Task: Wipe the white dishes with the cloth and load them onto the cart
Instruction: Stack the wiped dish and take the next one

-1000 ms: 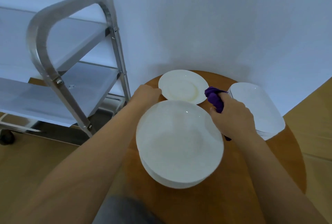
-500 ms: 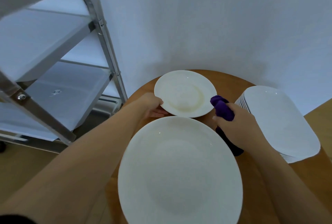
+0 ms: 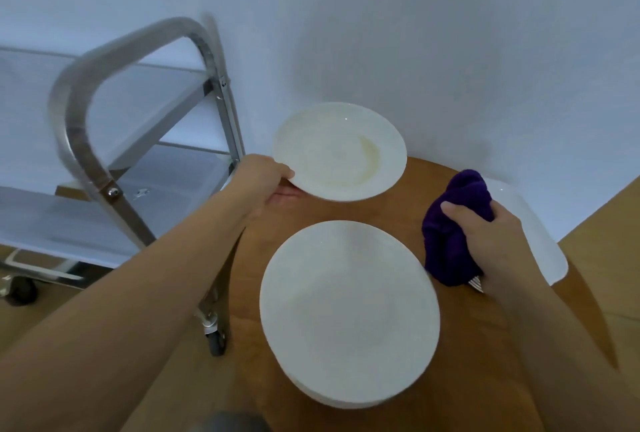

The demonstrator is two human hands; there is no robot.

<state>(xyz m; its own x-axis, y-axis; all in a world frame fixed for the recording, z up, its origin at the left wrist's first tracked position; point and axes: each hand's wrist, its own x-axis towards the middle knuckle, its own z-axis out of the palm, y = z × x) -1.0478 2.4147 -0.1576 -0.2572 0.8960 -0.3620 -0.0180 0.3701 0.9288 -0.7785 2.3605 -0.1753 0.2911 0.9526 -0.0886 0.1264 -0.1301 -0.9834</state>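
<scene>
Small white plate (image 3: 339,151), yellowish smear visible in its well, is held at its near-left rim by the left hand (image 3: 268,182), thumb on top and fingers curled beneath. Compared with half a second ago, the plate sits higher and is tilted, its far edge now overlapping the wall (image 3: 415,33) in view rather than lying over the tabletop; it appears clear of the round wooden table (image 3: 381,203).

Right hand (image 3: 485,244) grips a bunched purple cloth (image 3: 450,241), fingers wrapped round it, thumb pressed on its upper fold. The cloth is apart from the held plate, as it was before, and the hand has drawn slightly back toward the table's right side.

Stack of large white plates (image 3: 349,314) rests on the table nearest the camera, between the two forearms, untouched. Stack of rectangular white dishes (image 3: 540,244) lies at the table's right edge, partly hidden behind the right hand and cloth.

Steel cart (image 3: 114,161) stands just left of the table, its shelves and a caster visible; no dishes can be seen on the shelves in view. The view has pulled back since the earlier frame, so more of the cart frame shows.
</scene>
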